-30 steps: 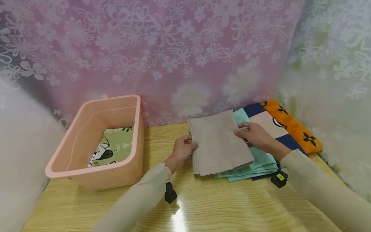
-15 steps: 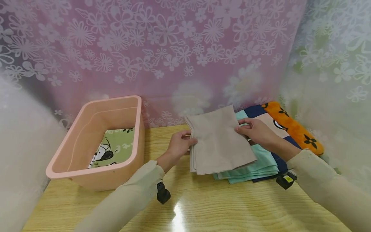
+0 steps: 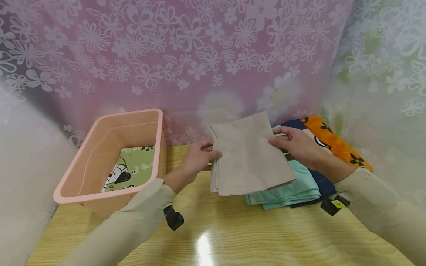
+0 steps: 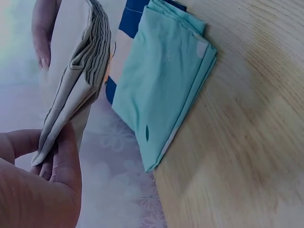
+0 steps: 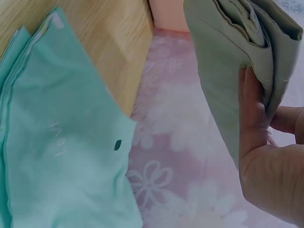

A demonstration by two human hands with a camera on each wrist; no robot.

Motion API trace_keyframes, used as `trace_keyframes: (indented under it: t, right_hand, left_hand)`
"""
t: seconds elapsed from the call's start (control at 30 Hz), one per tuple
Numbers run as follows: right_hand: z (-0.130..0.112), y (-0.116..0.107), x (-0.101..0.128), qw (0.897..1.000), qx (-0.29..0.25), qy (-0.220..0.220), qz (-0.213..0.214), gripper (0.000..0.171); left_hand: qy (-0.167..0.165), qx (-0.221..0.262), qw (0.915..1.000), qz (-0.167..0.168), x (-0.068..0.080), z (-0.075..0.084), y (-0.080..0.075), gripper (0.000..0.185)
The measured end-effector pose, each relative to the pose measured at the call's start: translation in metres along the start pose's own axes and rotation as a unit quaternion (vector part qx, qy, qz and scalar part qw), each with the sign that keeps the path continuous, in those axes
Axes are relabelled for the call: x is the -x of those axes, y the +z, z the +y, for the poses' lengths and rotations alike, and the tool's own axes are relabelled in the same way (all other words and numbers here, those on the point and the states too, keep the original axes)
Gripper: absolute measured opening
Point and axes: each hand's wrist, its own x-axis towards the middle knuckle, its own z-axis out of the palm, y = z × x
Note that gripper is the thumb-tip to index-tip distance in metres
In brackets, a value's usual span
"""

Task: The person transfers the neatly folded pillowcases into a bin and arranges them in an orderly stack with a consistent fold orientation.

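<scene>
A folded beige cloth [image 3: 247, 157] is held off the table, tilted, between both hands. My left hand [image 3: 199, 157] pinches its left edge; the left wrist view shows the thumb on the layered fold of the beige cloth [image 4: 71, 90]. My right hand [image 3: 293, 144] grips its right edge, and in the right wrist view the thumb presses the beige cloth [image 5: 237, 52]. Below lies a folded mint-green cloth [image 3: 289, 190], also seen from the wrists as the mint-green cloth [image 4: 161, 80] [image 5: 52, 152].
A pink plastic tub [image 3: 86, 192] stands at the left with a green printed cloth [image 3: 131, 168] inside. Under the mint cloth lie a navy and cream cloth [image 3: 319, 181] and an orange cloth [image 3: 336, 142]. Flowered curtains [image 3: 199, 55] close off the back and sides of the wooden table [image 3: 233, 236].
Both hands have lifted the beige cloth off the stack and carried it up and slightly to the left. The mint cloth beneath is more exposed.
</scene>
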Motion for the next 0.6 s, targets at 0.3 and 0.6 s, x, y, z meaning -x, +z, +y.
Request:
trace_keyframes:
  t: [0.3, 0.6]
  right_hand:
    - [-0.023, 0.0, 0.004, 0.999, -0.039, -0.018, -0.004, 0.061]
    - [-0.043, 0.007, 0.004, 0.996, -0.083, -0.039, -0.008, 0.066]
  left_hand:
    - [0.009, 0.008, 0.9999, -0.005, 0.007, 0.024, -0.012, 0.047]
    - [0.017, -0.012, 0.9998, -0.001, 0.011, 0.044, -0.029, 0.048]
